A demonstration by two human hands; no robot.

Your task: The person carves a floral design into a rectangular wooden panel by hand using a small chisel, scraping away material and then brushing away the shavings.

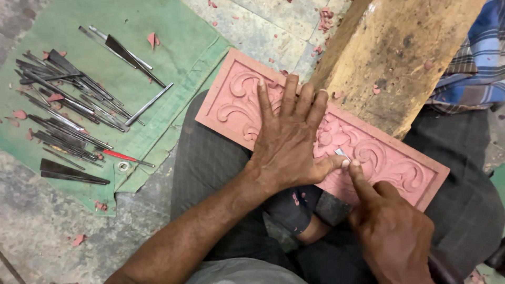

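Carving workshop floor — chisels (73,105) on green cloth (173,52), pink chips (153,39)

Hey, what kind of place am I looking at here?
Probably a carver's workshop, worked at floor level. A pink carved panel with scrollwork lies under the left hand, the right hand presses a small metal tool to it, and many chisels lie on a green cloth amid pink chips.

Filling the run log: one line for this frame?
left hand flat on pink carved panel | right hand holds small blade | chisels on green cloth
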